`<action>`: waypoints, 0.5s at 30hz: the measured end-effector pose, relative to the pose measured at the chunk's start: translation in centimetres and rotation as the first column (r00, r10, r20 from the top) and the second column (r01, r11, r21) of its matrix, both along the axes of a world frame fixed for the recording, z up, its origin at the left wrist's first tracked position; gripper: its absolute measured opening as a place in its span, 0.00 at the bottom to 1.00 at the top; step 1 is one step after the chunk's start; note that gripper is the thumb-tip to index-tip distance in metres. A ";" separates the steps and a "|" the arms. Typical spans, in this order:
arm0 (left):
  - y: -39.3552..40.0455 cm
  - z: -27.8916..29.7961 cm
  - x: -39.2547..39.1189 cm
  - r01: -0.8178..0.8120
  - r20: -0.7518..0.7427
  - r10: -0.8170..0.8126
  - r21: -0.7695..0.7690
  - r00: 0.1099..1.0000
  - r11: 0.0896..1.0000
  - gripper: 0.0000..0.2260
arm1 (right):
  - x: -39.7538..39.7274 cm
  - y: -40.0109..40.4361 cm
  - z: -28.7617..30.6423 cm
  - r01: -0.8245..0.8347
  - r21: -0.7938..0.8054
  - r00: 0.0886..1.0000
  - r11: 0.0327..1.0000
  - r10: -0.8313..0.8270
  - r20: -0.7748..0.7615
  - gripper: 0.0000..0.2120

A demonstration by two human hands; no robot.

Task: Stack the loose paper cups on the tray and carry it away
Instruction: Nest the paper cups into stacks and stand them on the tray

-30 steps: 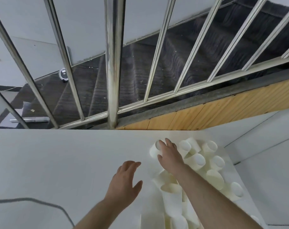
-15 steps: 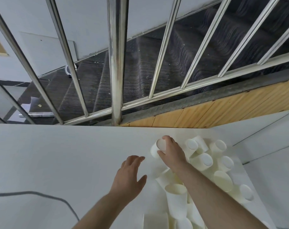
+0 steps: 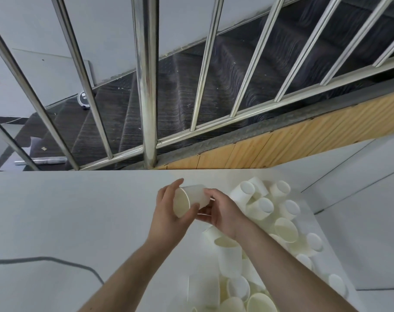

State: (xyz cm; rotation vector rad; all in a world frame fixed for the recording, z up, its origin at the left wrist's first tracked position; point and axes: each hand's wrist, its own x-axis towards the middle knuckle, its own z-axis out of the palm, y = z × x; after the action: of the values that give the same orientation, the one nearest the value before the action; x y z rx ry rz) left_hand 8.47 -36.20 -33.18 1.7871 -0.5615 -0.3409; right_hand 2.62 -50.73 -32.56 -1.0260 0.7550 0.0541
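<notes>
Now, held cup: you hold one white paper cup [image 3: 192,199] on its side above the white desk [image 3: 67,221], its open mouth turned toward your left and its base toward your right.
Left hand: your left hand [image 3: 171,212] curls around the cup's mouth end, fingers over the far side of the rim and the thumb under the near side.
Right hand: your right hand [image 3: 220,210] grips the base end of the same cup, fingers wrapped over it from the right; another rim edge seems to show just below its fingers, but you cannot tell whether it holds a second cup.
Both hands: they meet on the one cup, nearly touching each other, raised clear of the pile.
Loose cups: a heap of white paper cups [image 3: 270,221] lies to your right, most tipped on their sides, some showing round bases and others open mouths, many touching or overlapping.
Tray: the heap rests on a pale flat surface at the desk's right end; whether that is the tray cannot be told, since its edge is not distinct.
Near cups: more cups [image 3: 238,289] lie close to the bottom edge between your forearms, mouths up.
Cable: a grey cable [image 3: 45,261] curves across the desk at lower left, well apart from the cups.
Beyond the desk: a shiny steel railing [image 3: 146,86] stands at the far edge, with dark carpeted stairs [image 3: 214,82] behind it and a strip of light wooden panelling [image 3: 293,143] below its sloping rail.
</notes>
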 end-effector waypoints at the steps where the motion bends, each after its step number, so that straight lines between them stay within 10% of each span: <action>1: 0.1 0.0 -0.1 -0.001 0.007 0.001 0.022 1.000 1.000 0.28 | -0.3 -0.1 0.0 -0.015 -0.080 1.000 0.997 0.014 -0.009 0.16; 4: 0.8 -0.7 0.0 0.018 0.096 -0.037 0.200 0.995 0.980 0.30 | -1.5 -1.1 -0.3 -0.032 -0.550 0.995 0.834 -0.023 -0.093 0.11; 7: 1.8 -1.8 0.0 0.102 0.149 -0.211 0.530 0.966 0.842 0.33 | -3.5 -3.4 -0.9 -0.239 -0.895 0.966 0.377 -0.003 -0.259 0.16; 10: 2.3 -3.0 -0.4 0.131 0.152 -0.320 0.691 0.935 0.711 0.34 | -4.8 -5.1 -1.5 -0.557 -0.827 0.830 0.074 0.054 -0.554 0.25; 15: 2.2 -4.7 -0.8 0.139 0.187 -0.398 0.738 0.898 0.661 0.31 | -4.8 -6.4 -3.0 -0.714 -0.699 0.700 0.039 0.060 -0.712 0.28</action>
State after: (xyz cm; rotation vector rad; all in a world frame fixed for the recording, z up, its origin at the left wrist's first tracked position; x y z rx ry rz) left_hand 7.72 -34.03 -37.90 2.5544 -1.0597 -0.5149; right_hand -2.23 -57.18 -35.53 -2.6690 0.9351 0.4344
